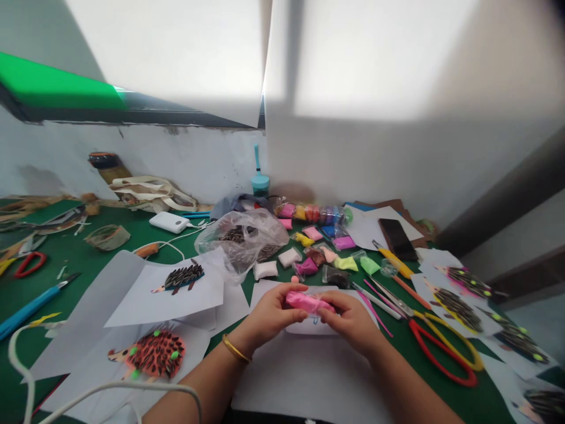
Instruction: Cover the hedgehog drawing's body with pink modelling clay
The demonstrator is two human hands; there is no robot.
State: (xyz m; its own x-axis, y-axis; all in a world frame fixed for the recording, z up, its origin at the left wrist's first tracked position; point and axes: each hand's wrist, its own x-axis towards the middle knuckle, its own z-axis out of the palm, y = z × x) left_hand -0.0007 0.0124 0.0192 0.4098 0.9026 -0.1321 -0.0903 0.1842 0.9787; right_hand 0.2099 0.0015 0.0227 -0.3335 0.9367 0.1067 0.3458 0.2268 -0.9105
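Between both hands is a small clear packet of bright pink modelling clay, held above white paper. My left hand grips its left end, thumb below and fingers on top. The right end is pinched by my right hand, where the clear wrapper bunches up. A small coral ball shows just beyond my left fingers. Beyond the hands lie several more clay packets, among them a white one, a purple one and a dark one.
Scissors, a yellow cutter and a phone lie right. Seed-covered hedgehog pictures are on both sides. A clear bag of seeds sits behind. A white cable crosses the left front; a blue cutter lies far left.
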